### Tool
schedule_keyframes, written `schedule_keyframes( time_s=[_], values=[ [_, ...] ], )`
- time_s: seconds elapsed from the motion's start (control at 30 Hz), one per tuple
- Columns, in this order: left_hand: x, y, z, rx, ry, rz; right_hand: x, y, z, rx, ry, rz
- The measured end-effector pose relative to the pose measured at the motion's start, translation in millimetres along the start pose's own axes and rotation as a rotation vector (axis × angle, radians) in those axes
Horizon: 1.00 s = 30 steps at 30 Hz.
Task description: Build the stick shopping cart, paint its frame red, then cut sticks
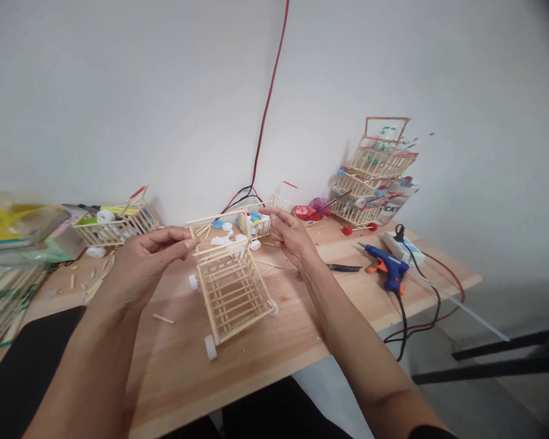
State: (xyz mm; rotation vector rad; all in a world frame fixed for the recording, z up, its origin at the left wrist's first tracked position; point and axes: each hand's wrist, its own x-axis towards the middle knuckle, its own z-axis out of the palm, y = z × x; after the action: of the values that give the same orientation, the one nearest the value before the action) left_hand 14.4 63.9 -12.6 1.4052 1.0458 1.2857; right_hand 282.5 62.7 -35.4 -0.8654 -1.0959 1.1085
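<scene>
A miniature shopping cart built of thin wooden sticks stands tilted on the table before me, with white round wheels at its corners. My left hand pinches the left upright of its handle between thumb and fingers. To the right of the handle, my right hand has its index finger stretched out and the other fingers loosely bent. Nothing shows in it, and its fingertips look apart from the cart's handle. Behind the handle is another small stick cart holding blue, white and yellow bits.
Stacked stick carts stand at the back right. A blue glue gun with a black cord lies near a white power strip. A black-bladed tool lies beyond my right wrist. Another filled cart and bundled sticks are leftward.
</scene>
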Motion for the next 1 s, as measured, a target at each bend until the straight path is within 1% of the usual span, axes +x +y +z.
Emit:
schedule_keyframes(
  time_s=[0.13,0.3,0.43,0.57,0.77,1.0],
  values=[
    [-0.7,-0.4,0.2,-0.003,0.003,0.005,-0.9,-0.3,1.6,-0.084,0.013,-0.031],
    [-1.5,1.7,1.5,-0.006,0.012,-0.009,-0.7,3.0,1.7,-0.194,0.019,-0.013],
    [-1.6,1.9,1.2,0.0,0.009,-0.011,-0.4,3.4,1.7,-0.19,0.036,-0.047],
    [-1.5,1.9,2.0,-0.002,-0.001,-0.007,-1.9,-0.5,4.8,-0.178,-0.012,-0.083],
    [-1.6,3.9,3.3,-0.014,-0.009,-0.021,-6.9,-4.0,12.8,-0.286,-0.051,-0.129],
    [-1.8,2.7,2.6,0.009,0.002,-0.023,-7.4,-1.1,20.3,-0.301,-0.102,-0.255]
  ],
)
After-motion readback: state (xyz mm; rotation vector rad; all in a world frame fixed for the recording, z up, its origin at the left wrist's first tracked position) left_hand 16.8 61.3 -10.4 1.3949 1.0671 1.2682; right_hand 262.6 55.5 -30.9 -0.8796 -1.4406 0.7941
